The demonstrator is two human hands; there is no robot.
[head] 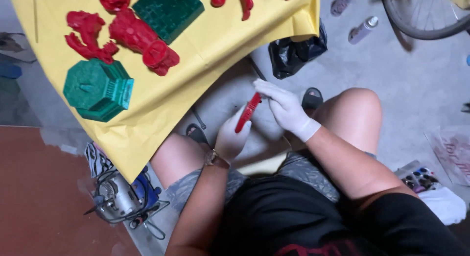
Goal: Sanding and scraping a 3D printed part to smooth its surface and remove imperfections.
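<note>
**Both gloved hands closed on one red part, above the knees**

Grip, left hand [231, 137]: white glove, fingers wrapped round the lower end of a narrow red part [248, 112], clamped on it. A watch [213, 158] sits at that wrist.

Grip, right hand [285, 109]: white glove, fingertips pinched together on the upper end of the same red part, which slants up to the right between the two hands. It is held in the air over the concrete floor [416, 75], between the person's bare knees and just off the lower edge of the yellow sheet.

Yellow sheet [205, 65]: spread above and to the left of the hands. It carries a green hexagonal block [98, 89] near its lower left, a green square block [169, 11] at the top, and several red figure parts [139, 38] between and around them.

Further out: a black bag [293, 53] just beyond the sheet's right corner; a sandal [312, 97] behind the right hand; two small bottles [362, 30] lying on the floor; part of a bicycle wheel [421, 21] at upper right. A small power tool with tangled cord [120, 197] lies at lower left, beside the left thigh. A paint tray [416, 177] sits at lower right.
</note>
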